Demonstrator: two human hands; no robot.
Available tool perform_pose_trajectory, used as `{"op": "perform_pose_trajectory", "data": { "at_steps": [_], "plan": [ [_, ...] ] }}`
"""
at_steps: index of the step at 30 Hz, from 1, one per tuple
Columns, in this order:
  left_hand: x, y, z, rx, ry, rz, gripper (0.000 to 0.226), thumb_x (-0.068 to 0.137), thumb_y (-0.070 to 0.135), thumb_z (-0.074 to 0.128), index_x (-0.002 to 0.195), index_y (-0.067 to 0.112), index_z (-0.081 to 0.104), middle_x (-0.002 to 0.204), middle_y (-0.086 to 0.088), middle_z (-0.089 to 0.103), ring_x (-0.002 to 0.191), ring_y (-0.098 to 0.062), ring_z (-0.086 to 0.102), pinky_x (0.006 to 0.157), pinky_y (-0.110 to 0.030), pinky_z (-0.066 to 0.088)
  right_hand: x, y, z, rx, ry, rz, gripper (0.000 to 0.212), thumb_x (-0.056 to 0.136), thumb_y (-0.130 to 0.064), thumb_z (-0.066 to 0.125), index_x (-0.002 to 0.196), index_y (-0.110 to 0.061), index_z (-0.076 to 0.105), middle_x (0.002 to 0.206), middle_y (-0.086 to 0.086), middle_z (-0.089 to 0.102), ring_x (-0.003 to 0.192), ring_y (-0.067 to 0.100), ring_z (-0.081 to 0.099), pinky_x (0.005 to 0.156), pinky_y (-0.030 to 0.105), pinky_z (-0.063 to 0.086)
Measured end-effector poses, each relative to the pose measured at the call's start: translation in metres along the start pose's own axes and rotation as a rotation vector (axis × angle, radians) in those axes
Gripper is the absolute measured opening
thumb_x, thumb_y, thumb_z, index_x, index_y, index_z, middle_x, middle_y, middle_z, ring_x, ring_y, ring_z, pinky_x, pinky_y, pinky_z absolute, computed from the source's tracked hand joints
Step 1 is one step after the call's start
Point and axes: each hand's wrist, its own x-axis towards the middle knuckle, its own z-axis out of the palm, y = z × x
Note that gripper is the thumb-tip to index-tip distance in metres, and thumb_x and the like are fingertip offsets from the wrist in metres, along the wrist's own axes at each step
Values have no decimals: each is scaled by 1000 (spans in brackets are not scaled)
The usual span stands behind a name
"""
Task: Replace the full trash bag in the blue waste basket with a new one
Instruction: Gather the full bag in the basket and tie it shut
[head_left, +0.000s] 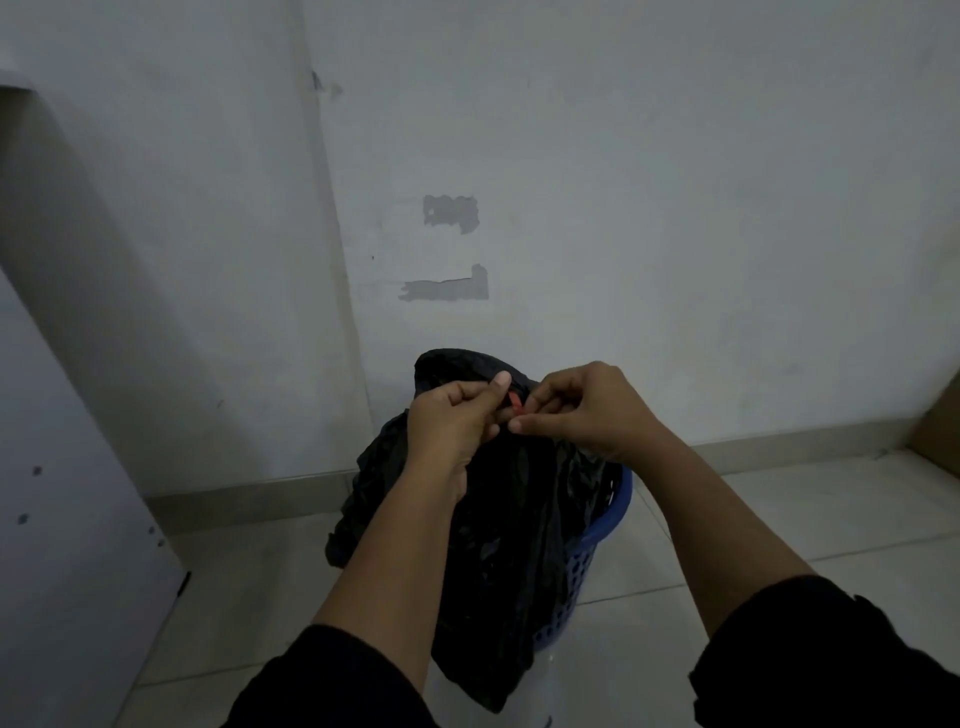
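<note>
Dark sleeves reach in; left hand (457, 415) and right hand (576, 410) both pinch the red tie (515, 402) at the black trash bag (498, 545) neck, probably for sealing, bag standing in the blue waste basket (597, 545).

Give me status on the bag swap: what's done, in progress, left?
Done: the black trash bag is gathered at its top above the blue waste basket. In hand: left hand and right hand both pinch a red tie at the neck, apparently closing it. Left: the bag still sits in the basket; no new bag is in view.
</note>
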Motion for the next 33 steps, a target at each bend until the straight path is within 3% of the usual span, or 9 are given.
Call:
{"op": "perform_pose_trajectory", "data": {
  "at_steps": [3,6,9,13,17,19,24,30,33],
  "plan": [
    [3,-1,-3,1,-31,-1,17,83,23,73,87,7,68,77,-3,74,65,-6,70,58,-16,52,1,3,3,-6,21,-26,6,76,-20,80,80,-16,78,61,-6,68,53,-3,56,58,14,43],
    [6,-6,-8,74,4,48,21,84,23,73,91,4,68,78,-5,73,62,-3,69,55,-14,50,-2,2,0,279,-3,3,9,81,-15,76,86,-7,75,77,10,71,71,11,64,71,25,50],
    [9,-14,-13,162,88,128,23,83,24,74,89,4,67,76,-5,72,58,-2,66,53,-15,49,-4,-1,-5,541,-12,22,11,85,-13,70,90,-3,71,87,12,70,82,20,64,80,33,51],
    [7,-20,-16,260,340,512,24,78,34,77,86,19,60,82,4,63,71,-10,63,64,-25,47,-1,-4,-13,760,31,48,7,89,-14,64,83,-14,68,82,4,67,75,15,58,69,27,42],
    [3,-18,-12,542,75,809,66,71,59,72,127,30,52,127,9,48,118,-12,48,96,-21,42,-1,-5,-13,756,-4,70,5,88,-17,64,88,-13,68,85,3,69,74,13,63,76,31,46],
    [6,-24,-10,655,16,862,66,72,57,72,129,29,56,132,8,50,125,-14,43,104,-26,38,-1,-5,-10,787,-21,75,7,88,-17,64,90,-11,68,86,4,69,76,15,63,76,30,47],
    [16,-44,-6,675,73,876,31,80,39,72,104,19,74,113,10,64,112,-8,50,96,-18,40,-3,-6,-4,775,9,82,7,93,-12,59,90,-8,65,86,5,69,70,7,63,60,14,47],
    [20,-54,-13,736,112,834,19,78,29,77,87,12,76,89,13,65,87,-12,57,80,-27,46,0,7,-12,999,125,119,13,96,-13,53,85,-17,58,101,3,72,99,18,67,81,29,50],
    [25,-61,-24,915,96,789,21,78,38,74,87,19,77,91,10,71,91,-20,56,81,-36,41,2,13,-21,1197,246,135,15,99,-12,49,86,-14,57,86,3,72,90,20,71,85,32,57]
  ]
}}
